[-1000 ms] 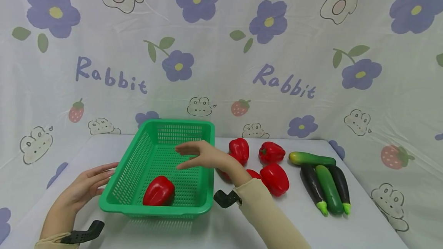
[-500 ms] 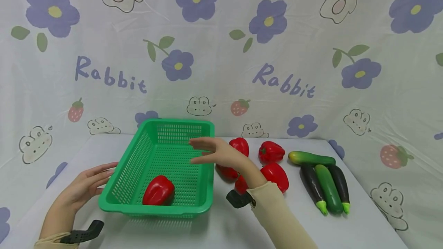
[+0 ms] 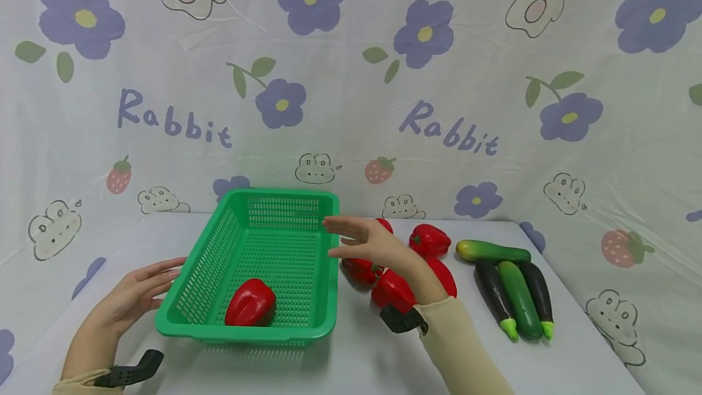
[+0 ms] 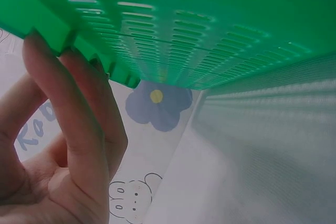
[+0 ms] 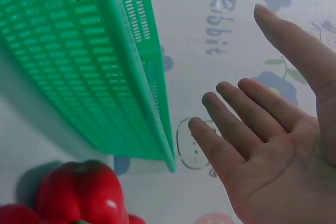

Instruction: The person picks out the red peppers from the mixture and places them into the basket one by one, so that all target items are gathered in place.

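Observation:
A green plastic basket (image 3: 285,316) stands on the table with one red bell pepper (image 3: 251,302) in its front left part. My left hand (image 3: 129,297) is at the basket's left side, its fingertips touching the rim, as the left wrist view shows from below. Above the basket's right rim and the peppers beside it hovers my right hand (image 3: 368,241). It holds nothing; in the right wrist view its palm (image 5: 283,182) is bare and the fingers are spread. Several red bell peppers (image 3: 392,290) lie right of the basket, some partly hidden behind the right hand and forearm.
To the far right lie a green-yellow cucumber-like vegetable (image 3: 493,251), a dark green one (image 3: 520,300) and two dark eggplants (image 3: 493,294). A printed cloth (image 3: 340,78) hangs behind the white table (image 3: 362,358).
My right hand has moved right, from over the inside of the basket to over its right rim and the peppers. The left hand, basket and pepper inside stay in place.

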Action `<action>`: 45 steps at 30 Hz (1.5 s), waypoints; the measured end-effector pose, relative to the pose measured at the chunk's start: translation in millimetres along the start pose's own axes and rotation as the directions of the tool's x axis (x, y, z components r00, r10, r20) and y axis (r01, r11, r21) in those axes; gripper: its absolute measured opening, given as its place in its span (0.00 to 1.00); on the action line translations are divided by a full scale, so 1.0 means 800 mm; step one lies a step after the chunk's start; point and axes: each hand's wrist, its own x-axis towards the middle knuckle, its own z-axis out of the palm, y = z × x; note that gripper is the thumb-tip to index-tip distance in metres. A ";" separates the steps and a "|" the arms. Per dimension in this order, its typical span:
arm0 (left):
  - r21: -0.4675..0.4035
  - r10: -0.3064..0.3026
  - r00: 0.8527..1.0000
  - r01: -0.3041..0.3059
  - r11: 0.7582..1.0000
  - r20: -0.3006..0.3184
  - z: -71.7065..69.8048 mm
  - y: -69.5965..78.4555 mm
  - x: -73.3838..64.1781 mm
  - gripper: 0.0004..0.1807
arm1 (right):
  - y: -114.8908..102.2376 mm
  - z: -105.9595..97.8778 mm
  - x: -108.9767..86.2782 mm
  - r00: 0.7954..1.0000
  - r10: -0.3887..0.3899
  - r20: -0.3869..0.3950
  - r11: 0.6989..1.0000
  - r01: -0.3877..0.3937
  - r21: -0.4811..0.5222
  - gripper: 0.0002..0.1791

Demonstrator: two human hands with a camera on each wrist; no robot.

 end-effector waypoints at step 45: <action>0.023 0.012 1.000 -0.012 1.000 0.011 0.000 0.001 -0.003 0.17 | 0.096 -0.083 -0.100 0.974 0.131 -0.185 0.991 -0.127 0.033 0.38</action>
